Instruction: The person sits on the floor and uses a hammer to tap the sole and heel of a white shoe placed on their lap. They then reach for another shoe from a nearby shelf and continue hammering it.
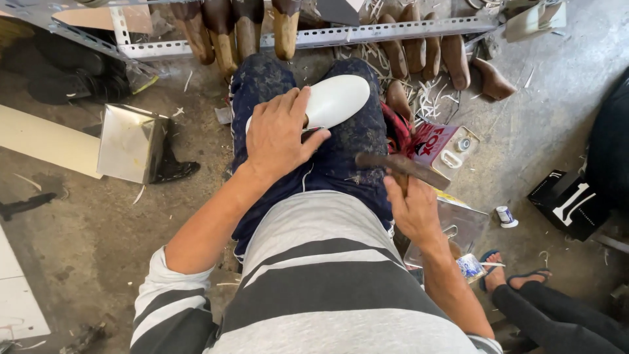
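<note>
A white shoe (333,99) lies across my lap on dark blue patterned trousers, toe pointing right. My left hand (278,134) lies on top of its heel end, fingers curled over it. My right hand (411,208) grips the handle of a rusty hammer (401,166), whose head points left, just right of my thigh and apart from the shoe.
Wooden shoe lasts (419,52) hang on a perforated metal rail (386,31) ahead. A metal box (128,142) stands on the concrete floor at left. A red tin (434,142), a small bottle (505,216) and a black box (567,203) are at right. Another person's sandalled feet (511,275) are at lower right.
</note>
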